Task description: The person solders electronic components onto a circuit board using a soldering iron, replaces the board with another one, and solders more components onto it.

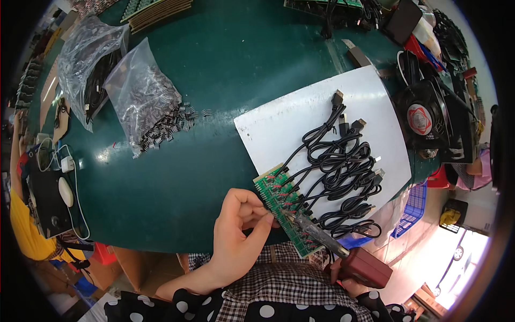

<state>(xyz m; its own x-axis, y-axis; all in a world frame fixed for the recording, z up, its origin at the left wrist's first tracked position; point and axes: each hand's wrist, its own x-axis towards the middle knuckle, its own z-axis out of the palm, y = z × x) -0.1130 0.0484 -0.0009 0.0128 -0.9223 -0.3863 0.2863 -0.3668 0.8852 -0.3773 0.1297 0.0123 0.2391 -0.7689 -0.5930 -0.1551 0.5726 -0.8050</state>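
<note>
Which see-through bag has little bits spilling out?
The right-hand clear plastic bag: small black-and-silver pieces lie spilled onto the green table. The left-hand clear plastic bag has none spilling out.

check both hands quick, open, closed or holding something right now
Left hand: fingers curled at the green circuit board; whether it pinches anything cannot be told.
Right hand: closed, holding the maroon-handled soldering tool.

2 hands [235, 247], 1 sldr. iron [320, 234], 1 front PCB [278, 196], 2 tbl. bags [140, 88] (cables [343, 156] uncountable)
</note>
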